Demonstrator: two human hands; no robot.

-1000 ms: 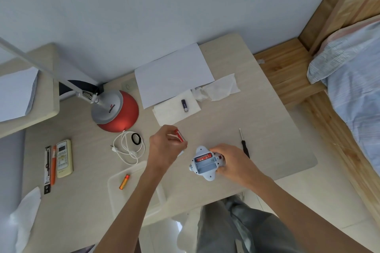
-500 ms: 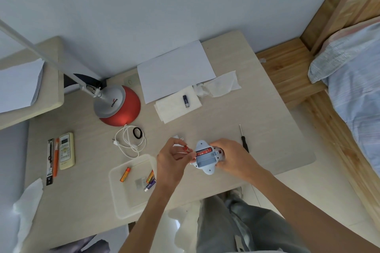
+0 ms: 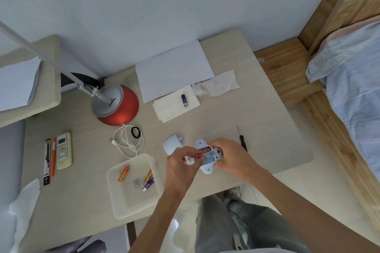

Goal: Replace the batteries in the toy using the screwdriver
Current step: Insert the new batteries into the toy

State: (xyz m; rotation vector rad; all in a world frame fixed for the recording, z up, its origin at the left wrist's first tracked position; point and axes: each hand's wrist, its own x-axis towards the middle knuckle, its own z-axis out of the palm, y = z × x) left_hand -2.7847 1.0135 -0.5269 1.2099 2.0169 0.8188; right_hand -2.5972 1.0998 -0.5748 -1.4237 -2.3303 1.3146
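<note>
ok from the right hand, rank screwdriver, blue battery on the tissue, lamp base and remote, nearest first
1. screwdriver, just beside the right hand, on its right
2. blue battery, farther back on the tissue
3. lamp base, back left
4. remote, far left

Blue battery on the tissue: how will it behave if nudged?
The blue battery is a smooth cylinder lying on its side, so it will probably roll sideways. The soft tissue under it may damp that. Rigid, likely dense for its size.
</note>
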